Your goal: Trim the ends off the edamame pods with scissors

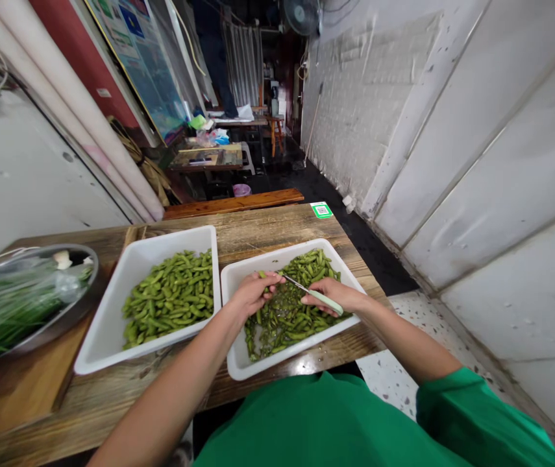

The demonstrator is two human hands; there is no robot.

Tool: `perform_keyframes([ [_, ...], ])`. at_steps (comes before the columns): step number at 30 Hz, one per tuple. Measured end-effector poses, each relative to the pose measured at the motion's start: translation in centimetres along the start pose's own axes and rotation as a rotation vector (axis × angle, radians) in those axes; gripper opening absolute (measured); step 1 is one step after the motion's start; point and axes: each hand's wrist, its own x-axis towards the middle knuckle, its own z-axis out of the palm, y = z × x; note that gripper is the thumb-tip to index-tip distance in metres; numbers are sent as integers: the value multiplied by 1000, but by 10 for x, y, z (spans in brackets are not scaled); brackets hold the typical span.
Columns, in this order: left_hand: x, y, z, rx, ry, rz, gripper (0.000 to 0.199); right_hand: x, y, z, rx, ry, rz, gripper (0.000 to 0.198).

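On a wooden table (238,233), scissors (326,301) and a green pod (262,274) are held.
Left of the middle of the frame, pods (170,295) are heaped in a big white tray (106,324); wet pods (301,331) are kept in a second tray (244,371) just below the middle. Over it, the scissors are gripped in the right hand (332,295); how wide their blades are set cannot be told. Near the tips, the green pod is pinched in the left hand (252,293). It is likely light, bendy and slippery, so best held firmly by one end.
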Motion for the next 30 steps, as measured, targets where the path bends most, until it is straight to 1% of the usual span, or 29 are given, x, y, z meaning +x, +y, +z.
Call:
perform_keyframes([
  [3,-13,18,-12,-27,121,185,25,1,3,-1,-7,22,8,39],
  [5,-26,34,-31,2,231,307,30,0,4,-1,-12,21,16,39],
  [7,-42,49,-58,115,408,436,34,0,3,-2,-12,16,20,39],
  [8,-49,56,-73,228,572,513,35,-1,2,-2,-12,15,20,39],
  [9,-56,61,-86,408,747,572,35,-1,2,-2,-12,17,21,39],
  [10,-61,65,-98,652,838,560,37,-2,1,-2,-12,18,22,39],
  [11,-66,67,-106,890,870,520,38,-2,1,-2,-13,18,21,39],
  [12,-68,67,-110,1077,911,530,37,-2,1,-2,-14,19,20,39],
  [13,-68,66,-111,1220,920,585,33,-2,1,-2,-16,19,17,39],
  [14,-66,63,-107,1316,867,649,27,-2,1,-2,-19,20,14,39],
  [15,-62,58,-99,1383,751,706,21,-2,1,-2,-23,20,10,39],
  [16,-57,53,-89,1423,580,723,19,-2,2,-2,-26,20,6,40],
  [17,-50,48,-78,1459,404,695,20,-2,2,-2,-30,16,4,40],
  [18,-43,42,-66,1529,260,631,20,-2,2,-2,-34,11,4,40],
  [19,-35,37,-55,1629,157,550,20,-2,2,-1,-36,5,4,40],
  [20,-28,32,-46,1731,108,470,20,-2,2,-1,-37,0,3,40],
  [21,-21,27,-37,1812,119,397,20,-2,1,-1,-38,-7,2,40],
  [23,-9,20,-26,1903,192,288,21,-3,0,-1,-40,-15,2,40],
  [25,0,14,-22,1898,254,223,21,-3,-1,-1,-38,-21,4,40],
  [26,3,12,-21,1881,259,199,21,-3,-1,-1,-36,-23,6,40],
  [30,10,8,-25,1824,146,103,17,-2,0,-1,-23,-26,10,41],
])
